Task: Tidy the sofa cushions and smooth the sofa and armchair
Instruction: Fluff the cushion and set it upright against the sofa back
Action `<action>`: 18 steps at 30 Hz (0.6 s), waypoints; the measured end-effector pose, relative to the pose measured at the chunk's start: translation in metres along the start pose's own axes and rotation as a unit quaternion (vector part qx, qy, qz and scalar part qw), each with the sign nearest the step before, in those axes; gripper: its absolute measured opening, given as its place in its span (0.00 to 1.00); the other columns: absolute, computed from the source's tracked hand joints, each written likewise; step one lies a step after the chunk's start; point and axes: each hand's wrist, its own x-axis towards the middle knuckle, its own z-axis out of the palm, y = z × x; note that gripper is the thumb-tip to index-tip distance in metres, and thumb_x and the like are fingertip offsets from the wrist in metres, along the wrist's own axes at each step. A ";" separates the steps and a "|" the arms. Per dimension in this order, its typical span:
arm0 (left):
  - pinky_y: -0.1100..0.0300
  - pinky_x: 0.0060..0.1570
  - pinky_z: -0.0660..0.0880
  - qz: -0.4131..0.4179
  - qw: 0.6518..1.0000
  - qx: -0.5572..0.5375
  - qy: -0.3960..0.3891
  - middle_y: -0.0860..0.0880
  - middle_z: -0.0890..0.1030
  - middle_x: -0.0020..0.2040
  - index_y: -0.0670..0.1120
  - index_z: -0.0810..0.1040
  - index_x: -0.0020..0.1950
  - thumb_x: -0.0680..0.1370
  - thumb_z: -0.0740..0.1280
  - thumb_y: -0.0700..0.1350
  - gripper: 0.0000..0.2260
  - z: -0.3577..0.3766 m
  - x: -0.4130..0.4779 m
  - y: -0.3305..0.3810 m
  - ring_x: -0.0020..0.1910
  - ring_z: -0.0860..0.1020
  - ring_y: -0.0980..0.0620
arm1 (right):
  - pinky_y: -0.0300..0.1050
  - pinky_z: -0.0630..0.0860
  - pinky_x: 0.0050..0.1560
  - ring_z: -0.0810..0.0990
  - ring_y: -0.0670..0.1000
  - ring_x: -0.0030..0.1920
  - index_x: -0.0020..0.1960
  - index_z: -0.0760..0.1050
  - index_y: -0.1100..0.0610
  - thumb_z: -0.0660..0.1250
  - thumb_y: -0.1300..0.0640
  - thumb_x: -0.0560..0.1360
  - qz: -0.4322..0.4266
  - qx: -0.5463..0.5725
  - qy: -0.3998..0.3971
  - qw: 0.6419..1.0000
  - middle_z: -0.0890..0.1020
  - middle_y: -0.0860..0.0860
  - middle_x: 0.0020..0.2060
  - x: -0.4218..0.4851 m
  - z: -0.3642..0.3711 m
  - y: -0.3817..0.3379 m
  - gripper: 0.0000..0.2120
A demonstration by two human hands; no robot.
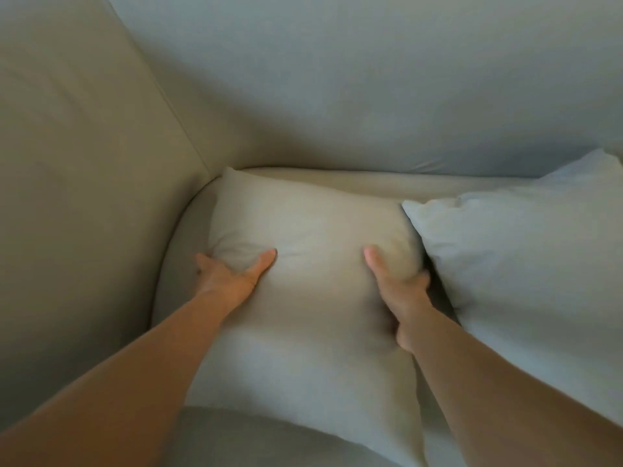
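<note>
A pale beige cushion (310, 251) lies in the sofa's left corner, its top edge against the backrest. My left hand (232, 276) grips its left side, thumb on top and fingers tucked behind the edge. My right hand (397, 284) grips its right side the same way, fingers wrapped around the edge between the two cushions. A second, whiter cushion (526, 264) lies just to the right, touching the first. The grey-beige sofa backrest (371, 79) fills the top of the view.
The sofa's padded left armrest (77, 163) rises close beside the cushion. A strip of the seat (455, 187) shows behind both cushions, and the seat's front edge (236, 436) is at the bottom.
</note>
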 end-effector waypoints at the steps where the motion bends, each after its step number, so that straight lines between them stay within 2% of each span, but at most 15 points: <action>1: 0.46 0.74 0.62 -0.005 1.000 0.000 -0.011 0.40 0.62 0.78 0.40 0.53 0.78 0.56 0.73 0.75 0.63 -0.004 0.000 -0.004 0.75 0.65 0.39 | 0.53 0.68 0.67 0.69 0.56 0.69 0.79 0.45 0.46 0.74 0.25 0.49 0.009 0.025 0.001 1.000 0.64 0.50 0.75 -0.001 -0.003 0.005 0.68; 2: 0.47 0.75 0.61 -0.004 1.000 0.002 -0.023 0.41 0.61 0.78 0.40 0.54 0.79 0.55 0.72 0.76 0.64 -0.008 0.000 -0.008 0.76 0.64 0.40 | 0.51 0.70 0.64 0.72 0.56 0.65 0.79 0.49 0.48 0.74 0.25 0.48 0.014 0.039 0.000 0.999 0.67 0.51 0.73 -0.003 -0.005 0.008 0.68; 4: 0.48 0.75 0.61 0.002 0.999 -0.018 -0.041 0.41 0.63 0.78 0.41 0.55 0.79 0.55 0.74 0.74 0.63 -0.019 -0.003 -0.013 0.75 0.65 0.41 | 0.53 0.73 0.64 0.76 0.56 0.61 0.77 0.55 0.50 0.77 0.28 0.46 0.012 0.069 -0.009 0.998 0.72 0.51 0.69 -0.011 -0.006 0.011 0.66; 7: 0.48 0.71 0.67 0.009 0.994 -0.085 -0.061 0.43 0.69 0.74 0.44 0.58 0.78 0.57 0.79 0.66 0.58 -0.043 -0.015 -0.017 0.70 0.71 0.42 | 0.57 0.78 0.59 0.81 0.56 0.56 0.71 0.66 0.48 0.82 0.37 0.48 -0.020 0.118 -0.036 0.992 0.80 0.49 0.60 -0.031 -0.012 0.010 0.55; 10: 0.47 0.67 0.71 0.029 0.990 -0.130 -0.044 0.44 0.75 0.69 0.49 0.64 0.75 0.58 0.81 0.61 0.50 -0.073 -0.031 -0.022 0.65 0.75 0.43 | 0.59 0.81 0.54 0.84 0.57 0.51 0.62 0.75 0.48 0.85 0.45 0.45 -0.057 0.146 -0.064 0.986 0.85 0.50 0.52 -0.052 -0.013 0.004 0.46; 13: 0.44 0.66 0.73 0.063 0.982 -0.169 -0.050 0.49 0.78 0.65 0.53 0.67 0.73 0.54 0.82 0.61 0.51 -0.107 -0.042 -0.007 0.61 0.77 0.44 | 0.58 0.82 0.48 0.86 0.56 0.47 0.57 0.76 0.46 0.84 0.52 0.47 -0.098 0.183 -0.092 0.974 0.87 0.50 0.48 -0.074 -0.010 -0.020 0.39; 15: 0.45 0.63 0.75 0.098 0.972 -0.207 -0.054 0.53 0.80 0.62 0.56 0.70 0.70 0.51 0.84 0.61 0.50 -0.128 -0.041 0.015 0.59 0.79 0.48 | 0.53 0.83 0.40 0.87 0.56 0.46 0.58 0.76 0.47 0.83 0.56 0.50 -0.135 0.202 -0.116 0.963 0.87 0.51 0.49 -0.084 -0.011 -0.050 0.38; 17: 0.50 0.57 0.78 0.131 0.961 -0.236 -0.060 0.56 0.83 0.57 0.58 0.74 0.64 0.51 0.85 0.58 0.43 -0.145 -0.034 0.043 0.56 0.81 0.53 | 0.46 0.81 0.33 0.87 0.51 0.43 0.58 0.75 0.47 0.82 0.60 0.55 -0.177 0.198 -0.126 0.956 0.87 0.50 0.49 -0.092 -0.015 -0.084 0.34; 18: 0.52 0.55 0.79 0.147 0.959 -0.235 -0.061 0.57 0.83 0.56 0.58 0.75 0.62 0.53 0.85 0.57 0.39 -0.151 -0.030 0.057 0.54 0.82 0.53 | 0.45 0.80 0.34 0.87 0.50 0.43 0.58 0.75 0.46 0.81 0.62 0.57 -0.194 0.186 -0.124 0.955 0.87 0.49 0.49 -0.095 -0.016 -0.101 0.33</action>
